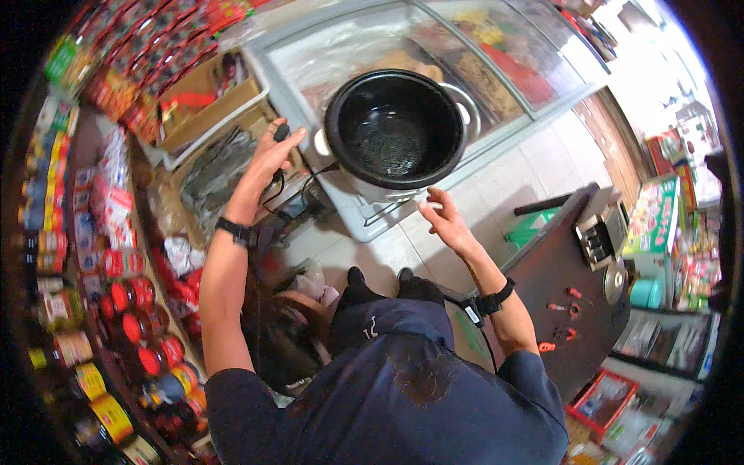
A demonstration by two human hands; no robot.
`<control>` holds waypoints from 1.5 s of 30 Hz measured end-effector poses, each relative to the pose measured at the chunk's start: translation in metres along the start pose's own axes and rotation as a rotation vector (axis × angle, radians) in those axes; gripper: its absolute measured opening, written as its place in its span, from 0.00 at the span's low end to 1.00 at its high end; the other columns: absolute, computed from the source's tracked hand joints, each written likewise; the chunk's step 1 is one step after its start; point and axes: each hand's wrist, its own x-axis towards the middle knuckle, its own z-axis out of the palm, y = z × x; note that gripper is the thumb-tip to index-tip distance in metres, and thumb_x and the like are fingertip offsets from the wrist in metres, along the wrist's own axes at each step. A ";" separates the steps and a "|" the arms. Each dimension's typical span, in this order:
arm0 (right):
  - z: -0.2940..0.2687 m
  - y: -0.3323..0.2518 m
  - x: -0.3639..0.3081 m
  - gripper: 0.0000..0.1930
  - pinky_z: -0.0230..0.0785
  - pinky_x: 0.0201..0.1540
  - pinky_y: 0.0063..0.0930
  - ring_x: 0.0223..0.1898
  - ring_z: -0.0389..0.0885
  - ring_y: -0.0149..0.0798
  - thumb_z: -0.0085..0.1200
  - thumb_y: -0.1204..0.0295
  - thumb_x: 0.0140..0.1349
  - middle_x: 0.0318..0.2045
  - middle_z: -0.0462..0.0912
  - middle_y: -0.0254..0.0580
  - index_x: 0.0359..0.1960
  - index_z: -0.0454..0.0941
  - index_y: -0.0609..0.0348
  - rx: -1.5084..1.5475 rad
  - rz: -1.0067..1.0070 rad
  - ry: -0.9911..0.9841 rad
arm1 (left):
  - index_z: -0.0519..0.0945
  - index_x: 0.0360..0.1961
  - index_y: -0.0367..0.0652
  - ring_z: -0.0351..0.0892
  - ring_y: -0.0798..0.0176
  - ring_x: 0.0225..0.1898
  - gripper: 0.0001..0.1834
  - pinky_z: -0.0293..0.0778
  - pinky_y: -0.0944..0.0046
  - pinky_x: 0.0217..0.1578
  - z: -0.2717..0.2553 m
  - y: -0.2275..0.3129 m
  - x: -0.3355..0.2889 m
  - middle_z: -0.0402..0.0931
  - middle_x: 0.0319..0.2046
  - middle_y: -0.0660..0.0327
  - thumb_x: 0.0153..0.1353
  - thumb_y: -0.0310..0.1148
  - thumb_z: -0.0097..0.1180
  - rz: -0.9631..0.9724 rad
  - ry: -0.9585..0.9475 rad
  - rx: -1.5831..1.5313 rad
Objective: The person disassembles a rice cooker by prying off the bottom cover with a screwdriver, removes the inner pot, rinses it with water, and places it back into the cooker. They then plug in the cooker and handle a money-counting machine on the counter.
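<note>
The left hand [271, 157] grips a small black object [281, 132]; the right hand [448, 222] hovers empty just beside a black-lined pot [391, 128] on the freezer [511, 88]. Small red items [547, 347] lie on the tabletop [546, 271].

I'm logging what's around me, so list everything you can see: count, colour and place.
Glass-topped chest freezer: one, grey-framed, ahead
Cooker: one, white with black interior, on the freezer
Cord: one held, black, left of cooker
Cardboard boxes: at least two, brown, left of freezer
Jars: several, red-lidded, left shelves
Packaged goods: many, mixed colours, both sides; too blurred to count
Table: one, dark brown, right
Small pieces: about five, red, on table
Round container: one, teal, right of table
Wristbands: two, black, one per wrist
Shirt: one, dark blue, bottom centre
Left hand: one, bare, gripping cord
Right hand: one, bare, fingers apart near cooker
</note>
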 end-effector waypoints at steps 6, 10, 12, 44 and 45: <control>0.037 0.042 -0.007 0.29 0.78 0.54 0.33 0.50 0.85 0.37 0.65 0.58 0.70 0.54 0.81 0.42 0.66 0.74 0.62 -0.273 -0.216 -0.480 | 0.74 0.62 0.38 0.63 0.73 0.29 0.18 0.67 0.66 0.34 -0.047 -0.055 -0.204 0.66 0.34 0.69 0.74 0.31 0.57 0.351 0.394 -0.643; 0.077 0.055 -0.018 0.29 0.79 0.55 0.38 0.54 0.84 0.45 0.66 0.60 0.68 0.58 0.80 0.44 0.66 0.73 0.61 -0.486 -0.325 -0.672 | 0.75 0.59 0.37 0.65 0.71 0.28 0.17 0.74 0.61 0.40 -0.027 -0.080 -0.373 0.67 0.32 0.68 0.78 0.37 0.54 0.408 0.813 -0.692; 0.097 0.054 -0.041 0.30 0.79 0.55 0.40 0.58 0.81 0.46 0.66 0.61 0.67 0.62 0.77 0.46 0.66 0.72 0.60 -0.523 -0.556 -0.720 | 0.76 0.55 0.38 0.61 0.72 0.24 0.15 0.73 0.59 0.42 -0.001 -0.084 -0.459 0.61 0.26 0.70 0.81 0.40 0.49 0.479 0.826 -0.775; 0.236 0.058 -0.265 0.25 0.66 0.68 0.38 0.64 0.75 0.43 0.50 0.67 0.78 0.62 0.78 0.48 0.73 0.66 0.59 -0.200 -0.469 -1.524 | 0.79 0.45 0.39 0.84 0.44 0.44 0.22 0.78 0.51 0.46 -0.056 -0.471 -0.604 0.84 0.43 0.51 0.61 0.43 0.73 -0.299 1.247 0.435; 0.235 0.059 -0.262 0.22 0.69 0.65 0.35 0.61 0.78 0.37 0.52 0.69 0.77 0.59 0.80 0.44 0.70 0.70 0.59 -0.137 -0.336 -1.548 | 0.76 0.43 0.39 0.82 0.40 0.40 0.21 0.78 0.50 0.43 -0.051 -0.465 -0.612 0.82 0.37 0.50 0.63 0.43 0.71 -0.201 1.234 0.563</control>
